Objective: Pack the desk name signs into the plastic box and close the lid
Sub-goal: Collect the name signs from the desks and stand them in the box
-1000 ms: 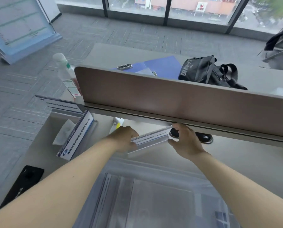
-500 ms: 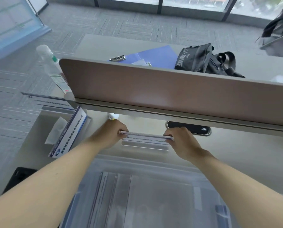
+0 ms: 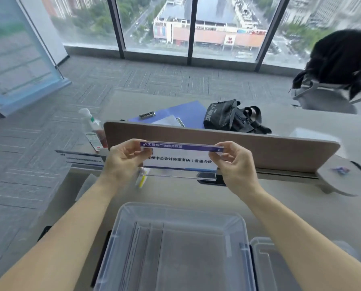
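Observation:
I hold a clear acrylic desk name sign [image 3: 180,159] with a purple top band and a white card of dark print, upright in the air in front of the brown desk divider. My left hand [image 3: 124,161] grips its left end and my right hand [image 3: 237,163] grips its right end. Below, near me, stands the open clear plastic box [image 3: 123,215], with a few flat signs lying in its left part. Its lid [image 3: 267,261] lies to the right of the box. Another name sign [image 3: 83,159] lies at the divider's left end.
The brown divider [image 3: 280,152] runs across the desk. Behind it lie a blue clipboard [image 3: 188,113] and a black bag [image 3: 232,117]. A spray bottle [image 3: 91,128] stands at the left, a yellow-white marker [image 3: 142,179] under my left hand, and a black phone [image 3: 44,231] at the desk's left edge.
Both hands have lifted the name sign from the desk surface under the divider up into the air and turned its printed face toward me. The view has tilted upward.

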Demonstrator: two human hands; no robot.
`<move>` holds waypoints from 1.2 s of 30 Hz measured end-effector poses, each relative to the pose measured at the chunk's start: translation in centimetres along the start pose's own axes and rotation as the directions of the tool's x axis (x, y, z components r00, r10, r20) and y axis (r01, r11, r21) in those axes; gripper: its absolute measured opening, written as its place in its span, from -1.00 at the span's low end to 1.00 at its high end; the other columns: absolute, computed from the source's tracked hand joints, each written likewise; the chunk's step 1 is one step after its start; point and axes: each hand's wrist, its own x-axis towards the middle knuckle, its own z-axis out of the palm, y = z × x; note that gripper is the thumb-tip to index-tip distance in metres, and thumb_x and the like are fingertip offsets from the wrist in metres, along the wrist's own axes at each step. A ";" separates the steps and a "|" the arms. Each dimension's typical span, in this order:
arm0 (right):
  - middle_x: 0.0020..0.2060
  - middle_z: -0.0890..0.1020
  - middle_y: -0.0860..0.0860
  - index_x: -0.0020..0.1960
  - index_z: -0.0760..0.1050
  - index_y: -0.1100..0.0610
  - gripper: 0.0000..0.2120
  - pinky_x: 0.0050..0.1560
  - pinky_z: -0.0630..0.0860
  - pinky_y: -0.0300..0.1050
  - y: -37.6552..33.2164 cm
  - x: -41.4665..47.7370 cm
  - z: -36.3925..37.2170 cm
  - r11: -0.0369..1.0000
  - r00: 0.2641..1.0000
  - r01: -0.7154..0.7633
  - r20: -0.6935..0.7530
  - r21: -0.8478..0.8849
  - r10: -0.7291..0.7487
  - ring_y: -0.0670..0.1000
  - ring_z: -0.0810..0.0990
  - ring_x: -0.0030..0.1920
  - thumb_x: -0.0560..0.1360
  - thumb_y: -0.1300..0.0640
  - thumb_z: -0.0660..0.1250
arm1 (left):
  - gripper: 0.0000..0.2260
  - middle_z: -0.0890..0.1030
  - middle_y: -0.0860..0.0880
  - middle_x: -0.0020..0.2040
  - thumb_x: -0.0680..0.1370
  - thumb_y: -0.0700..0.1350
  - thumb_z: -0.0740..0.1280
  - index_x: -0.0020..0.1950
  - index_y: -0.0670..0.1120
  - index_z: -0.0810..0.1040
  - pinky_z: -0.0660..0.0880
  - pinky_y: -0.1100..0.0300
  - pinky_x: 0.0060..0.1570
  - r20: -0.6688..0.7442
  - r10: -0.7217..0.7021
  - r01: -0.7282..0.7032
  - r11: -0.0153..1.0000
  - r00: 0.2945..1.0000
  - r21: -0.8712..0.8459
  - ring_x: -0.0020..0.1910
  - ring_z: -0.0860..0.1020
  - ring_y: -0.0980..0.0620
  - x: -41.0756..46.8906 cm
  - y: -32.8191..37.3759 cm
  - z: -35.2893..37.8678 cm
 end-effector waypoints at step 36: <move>0.32 0.48 0.09 0.62 0.03 0.14 -0.33 0.20 0.55 0.13 14.8 -21.0 10.0 0.559 0.521 -0.821 0.247 -0.119 0.817 0.15 0.57 0.15 0.61 0.05 0.25 | -0.90 0.69 -0.20 -0.04 0.58 -0.19 0.36 -0.01 -0.16 0.66 0.44 0.24 -0.31 -0.048 -0.572 0.389 0.492 0.819 0.779 -0.04 0.67 -0.13 -17.9 -12.1 7.0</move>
